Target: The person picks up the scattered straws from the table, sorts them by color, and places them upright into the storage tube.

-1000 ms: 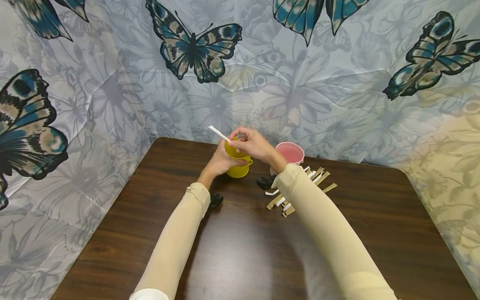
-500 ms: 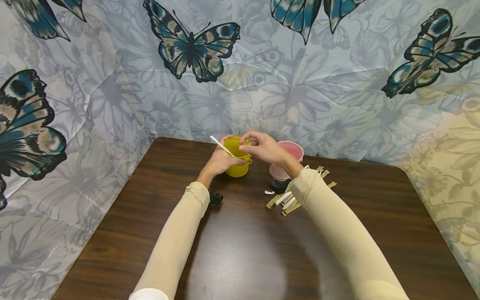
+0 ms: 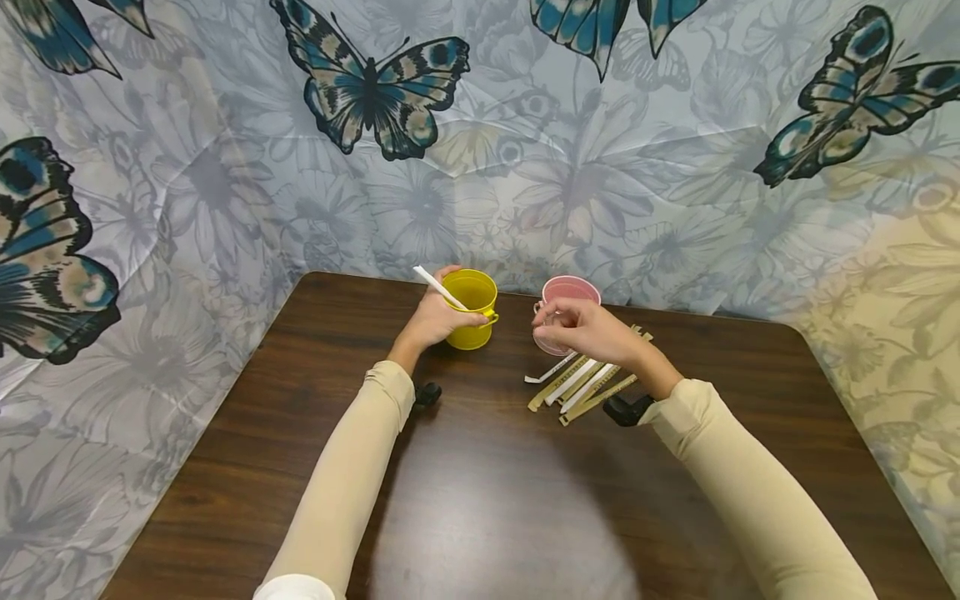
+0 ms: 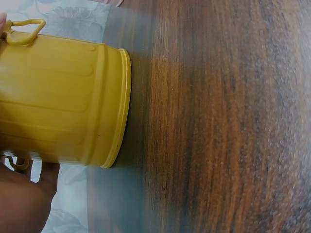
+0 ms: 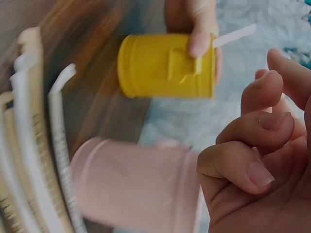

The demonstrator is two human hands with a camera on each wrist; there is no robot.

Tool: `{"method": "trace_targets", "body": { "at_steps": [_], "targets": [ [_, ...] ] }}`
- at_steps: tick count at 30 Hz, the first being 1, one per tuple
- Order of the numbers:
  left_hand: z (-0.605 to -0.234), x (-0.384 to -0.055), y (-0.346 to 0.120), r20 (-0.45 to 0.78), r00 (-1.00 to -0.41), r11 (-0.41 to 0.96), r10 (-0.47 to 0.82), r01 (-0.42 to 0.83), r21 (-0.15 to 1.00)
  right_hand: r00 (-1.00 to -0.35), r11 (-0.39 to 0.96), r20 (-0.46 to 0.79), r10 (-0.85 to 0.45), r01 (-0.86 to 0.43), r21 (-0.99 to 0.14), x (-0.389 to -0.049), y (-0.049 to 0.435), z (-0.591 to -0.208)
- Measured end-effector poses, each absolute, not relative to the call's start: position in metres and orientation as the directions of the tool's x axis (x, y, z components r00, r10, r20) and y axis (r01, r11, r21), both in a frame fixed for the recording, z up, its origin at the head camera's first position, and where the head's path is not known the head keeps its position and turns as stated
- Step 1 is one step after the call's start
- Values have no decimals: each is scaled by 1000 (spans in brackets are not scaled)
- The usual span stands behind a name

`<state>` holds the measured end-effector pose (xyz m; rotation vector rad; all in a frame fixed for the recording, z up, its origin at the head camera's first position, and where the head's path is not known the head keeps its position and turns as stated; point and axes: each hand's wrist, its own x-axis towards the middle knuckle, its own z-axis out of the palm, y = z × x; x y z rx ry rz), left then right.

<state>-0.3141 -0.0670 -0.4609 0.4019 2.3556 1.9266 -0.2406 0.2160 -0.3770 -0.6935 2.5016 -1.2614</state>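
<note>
Left hand (image 3: 433,317) gripping ribbed yellow pail (image 4: 62,102), slim white stick (image 3: 438,287) jutting out; right hand (image 3: 591,332) loosely curled, near smooth pink pail (image 5: 133,187).

- I see the left hand (image 3: 432,320) grip a yellow bucket (image 3: 472,337), with a white stick (image 3: 439,287) slanting by its rim.
- To me, the right hand (image 3: 592,331) hides part of a pink bucket (image 3: 572,286).
- Brown and white sticks (image 3: 585,389) lie piled on the table (image 3: 487,500).

Pink bucket (image 3: 571,288) partly hidden, strips (image 5: 36,145) blurred
</note>
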Motion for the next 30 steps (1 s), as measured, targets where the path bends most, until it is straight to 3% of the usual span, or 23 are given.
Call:
{"method": "trace_targets", "body": {
  "at_steps": [18, 23, 30],
  "targets": [
    [-460, -313, -66, 122, -961, 184, 247, 170, 968, -919, 647, -171, -356, -111, -754, -217, 294, -452],
    [-459, -313, -67, 112, -962, 176, 249, 158, 972, -920, 645, -229, -319, -34, -764, -218, 304, -463],
    [-460, -313, -66, 111, -964, 188, 241, 159, 969, -931, 693, -233, -280, -28, -721, -219, 307, -471]
  ]
}}
